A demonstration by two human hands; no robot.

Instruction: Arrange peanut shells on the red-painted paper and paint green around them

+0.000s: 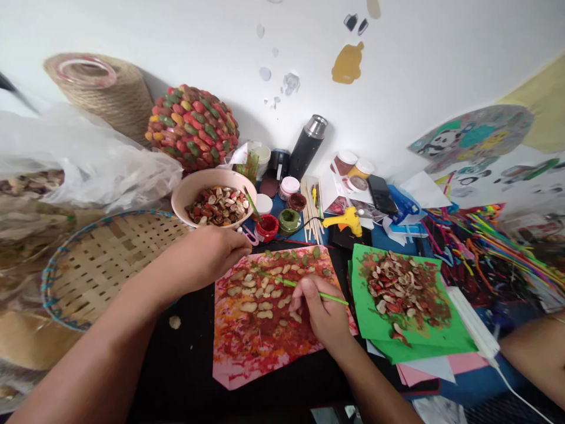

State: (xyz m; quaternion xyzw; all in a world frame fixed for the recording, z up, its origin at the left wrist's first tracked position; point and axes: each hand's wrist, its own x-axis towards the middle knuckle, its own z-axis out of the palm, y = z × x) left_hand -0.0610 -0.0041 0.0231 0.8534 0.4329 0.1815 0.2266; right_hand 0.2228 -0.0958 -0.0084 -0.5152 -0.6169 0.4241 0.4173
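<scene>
My right hand [324,312] is closed round a thin green paintbrush [324,294]. Its tip reaches left over peanuts in the shell [265,306] spread on a paint-smeared pink sheet [238,368]. Some peanuts along the sheet's far edge are green; most are plain tan. My left hand [216,253] hovers at the sheet's upper left corner, fingers curled together, just in front of a bowl of shells [179,203] and a pink-handled pair of scissors [250,235]. Whatever those fingers hold is hidden. Open jars of red paint [267,227] and green paint [289,221] stand beyond the sheet.
A yellow glue gun [344,222] lies behind the sheet. On the right, green paper [366,330] carries a shell heap, with another person's arm [538,359] beyond. A woven basket [101,265], a peanut-covered ball [194,126], a twine roll [110,94] and a flask [306,147] stand around.
</scene>
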